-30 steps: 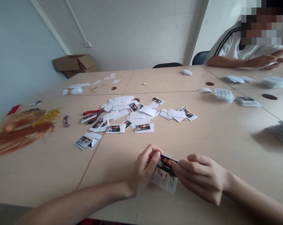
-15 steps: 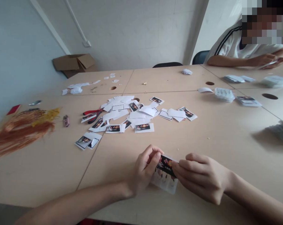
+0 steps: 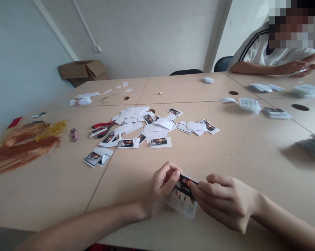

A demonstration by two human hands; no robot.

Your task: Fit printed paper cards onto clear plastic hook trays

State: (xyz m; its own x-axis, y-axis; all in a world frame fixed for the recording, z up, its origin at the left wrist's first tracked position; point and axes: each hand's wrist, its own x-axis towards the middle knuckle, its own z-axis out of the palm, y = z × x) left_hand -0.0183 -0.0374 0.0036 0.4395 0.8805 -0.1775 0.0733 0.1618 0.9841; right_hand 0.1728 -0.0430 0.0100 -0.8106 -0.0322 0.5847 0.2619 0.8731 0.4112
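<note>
Between my hands is a clear plastic blister pack, with small hook-like pieces showing in its compartments. A black printed label with red and orange marks lies along its upper part. My left hand pinches the pack's left end between thumb and bent fingers. At the right end my right hand grips the pack, its fingertips pressed on the label's edge. Its index finger is lifted slightly, and the thumb is partly hidden.
Loose printed labels and white papers spread beyond my hands, beside red-handled pliers. Copper-coloured strands lie left. Plastic packs stack at right. A co-worker sits at the far right, and a cardboard box stands behind the table.
My right hand has shifted slightly down, its index finger lifting off the pack. The pack has tilted a little. My left hand keeps its grip.
</note>
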